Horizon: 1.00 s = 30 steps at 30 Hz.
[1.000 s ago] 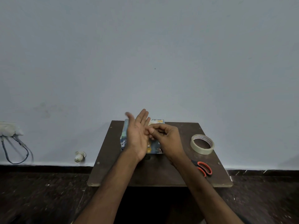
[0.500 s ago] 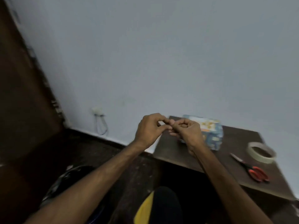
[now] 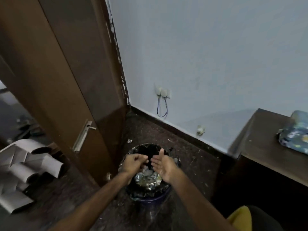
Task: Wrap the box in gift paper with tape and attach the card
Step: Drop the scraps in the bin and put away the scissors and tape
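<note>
Both my hands hover over a waste bin (image 3: 150, 195) on the floor. My left hand (image 3: 135, 163) has its fingers curled in, and I cannot see anything in it. My right hand (image 3: 164, 165) is flat, palm turned to the left, fingers apart and holding nothing. The box wrapped in blue patterned gift paper (image 3: 295, 134) lies on the brown table (image 3: 260, 147) at the far right, well away from both hands. Tape, scissors and card are out of view.
The bin has a black liner and holds crumpled shiny scraps. A brown door (image 3: 66, 84) with a metal handle stands to the left. White folded cardboard (image 3: 21, 170) lies on the floor at left. A wall socket with wires (image 3: 162, 94) is behind.
The view has swung left and down from the table to the bin. Both hands left the box and now hover over the bin, the right hand opened flat.
</note>
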Available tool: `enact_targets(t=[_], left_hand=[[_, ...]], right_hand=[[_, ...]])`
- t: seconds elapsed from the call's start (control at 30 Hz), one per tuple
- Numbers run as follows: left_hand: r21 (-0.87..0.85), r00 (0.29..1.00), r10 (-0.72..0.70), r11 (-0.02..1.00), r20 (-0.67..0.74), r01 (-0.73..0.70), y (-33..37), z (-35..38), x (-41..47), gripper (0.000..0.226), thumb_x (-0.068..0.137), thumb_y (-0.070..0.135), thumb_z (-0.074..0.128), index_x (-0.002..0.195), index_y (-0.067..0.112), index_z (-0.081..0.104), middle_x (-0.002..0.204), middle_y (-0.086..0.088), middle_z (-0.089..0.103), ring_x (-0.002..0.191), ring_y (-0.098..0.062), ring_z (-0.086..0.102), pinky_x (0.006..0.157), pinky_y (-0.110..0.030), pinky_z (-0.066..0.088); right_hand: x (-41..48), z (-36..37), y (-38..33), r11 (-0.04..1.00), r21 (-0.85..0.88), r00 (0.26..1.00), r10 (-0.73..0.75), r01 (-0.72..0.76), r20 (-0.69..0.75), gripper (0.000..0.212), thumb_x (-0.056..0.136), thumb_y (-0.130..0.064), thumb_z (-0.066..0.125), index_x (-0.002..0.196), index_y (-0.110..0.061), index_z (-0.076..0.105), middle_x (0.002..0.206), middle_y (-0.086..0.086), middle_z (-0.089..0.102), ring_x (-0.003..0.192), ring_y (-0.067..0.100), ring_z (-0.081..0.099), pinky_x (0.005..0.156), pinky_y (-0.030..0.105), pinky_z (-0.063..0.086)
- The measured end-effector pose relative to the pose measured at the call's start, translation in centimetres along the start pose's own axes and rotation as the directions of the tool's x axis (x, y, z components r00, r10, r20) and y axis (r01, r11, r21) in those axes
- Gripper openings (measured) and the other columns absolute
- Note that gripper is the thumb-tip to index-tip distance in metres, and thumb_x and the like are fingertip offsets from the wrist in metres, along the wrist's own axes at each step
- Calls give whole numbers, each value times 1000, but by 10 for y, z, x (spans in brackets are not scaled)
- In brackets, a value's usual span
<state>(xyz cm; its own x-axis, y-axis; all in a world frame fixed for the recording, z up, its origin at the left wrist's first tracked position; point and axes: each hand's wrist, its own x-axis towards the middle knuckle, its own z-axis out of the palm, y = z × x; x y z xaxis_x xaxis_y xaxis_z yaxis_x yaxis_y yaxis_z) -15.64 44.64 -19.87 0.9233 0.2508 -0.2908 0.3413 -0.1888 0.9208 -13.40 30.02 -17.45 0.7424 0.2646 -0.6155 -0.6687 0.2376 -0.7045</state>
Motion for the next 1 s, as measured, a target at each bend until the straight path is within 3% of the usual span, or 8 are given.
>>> enact_targets(t=[0.1, 0.3, 0.47, 0.53, 0.67, 0.77, 0.87, 1.0], left_hand=[[-64, 1000, -11, 998, 12, 12, -29, 5, 7, 6, 91, 1, 69, 93, 5, 72, 82, -14, 73, 64, -16, 67, 52, -26, 54], [-216, 995, -54, 974, 83, 71, -52, 18, 14, 43, 78, -21, 69, 110, 8, 67, 105, -9, 76, 97, -18, 73, 75, -23, 58], [-286, 998, -46, 957, 32, 53, -57, 21, 19, 45, 86, -21, 60, 119, 9, 63, 113, -3, 72, 106, -12, 69, 81, -21, 57], [-195, 999, 7, 981, -35, -13, -58, 18, 21, 40, 84, -14, 69, 116, 10, 64, 110, 0, 70, 103, -11, 67, 82, -22, 56], [13, 983, 117, 993, -144, -116, -56, 10, 30, 18, 80, -7, 77, 88, 6, 69, 74, -4, 67, 67, -6, 64, 63, -17, 54], [252, 976, 185, 956, -118, -151, -66, 4, 36, 26, 86, -13, 65, 85, 12, 75, 82, -1, 74, 71, -1, 66, 63, -9, 50], [387, 986, 162, 912, -42, -133, -71, -5, 39, 32, 88, -13, 60, 101, 9, 77, 99, 3, 73, 89, -3, 65, 76, -6, 46], [384, 992, 93, 922, -89, -52, -66, -6, 37, 9, 93, 9, 69, 96, 16, 73, 100, 2, 73, 100, -15, 66, 91, -30, 51]], right_hand=[[20, 8, 27, 975, 215, 997, 51, -62, 55, 71, 104, -49, 26, 146, 7, 34, 149, 25, 42, 139, 36, 41, 114, 43, 37], [42, 1, 44, 918, 396, 999, 34, -32, 3, 78, 102, -55, 26, 146, 8, 34, 150, 26, 39, 136, 36, 44, 107, 41, 42], [54, -3, 44, 910, 414, 1000, 26, -18, -13, 82, 100, -62, 21, 152, 2, 26, 159, 19, 28, 149, 30, 24, 123, 42, 20], [54, 2, 41, 954, 301, 1000, 1, 0, -5, 83, 98, -65, 17, 155, -5, 22, 163, 11, 21, 152, 25, 15, 124, 44, 12], [56, 3, 40, 989, 142, 998, -32, 38, -45, 80, 99, -65, 17, 156, -9, 22, 165, 5, 18, 153, 21, 12, 123, 43, 10], [59, -7, 43, 996, 89, 996, 14, -6, -89, 75, 101, -60, 23, 154, -6, 26, 163, 8, 23, 151, 24, 19, 122, 43, 17], [63, -16, 45, 997, 70, 995, 27, -20, -96, 73, 103, -57, 23, 155, -5, 25, 163, 10, 23, 151, 26, 19, 124, 45, 16], [63, -13, 51, 1000, -15, 997, -15, 14, -79, 74, 101, -62, 20, 155, -12, 28, 163, 8, 23, 151, 26, 20, 122, 44, 17]])
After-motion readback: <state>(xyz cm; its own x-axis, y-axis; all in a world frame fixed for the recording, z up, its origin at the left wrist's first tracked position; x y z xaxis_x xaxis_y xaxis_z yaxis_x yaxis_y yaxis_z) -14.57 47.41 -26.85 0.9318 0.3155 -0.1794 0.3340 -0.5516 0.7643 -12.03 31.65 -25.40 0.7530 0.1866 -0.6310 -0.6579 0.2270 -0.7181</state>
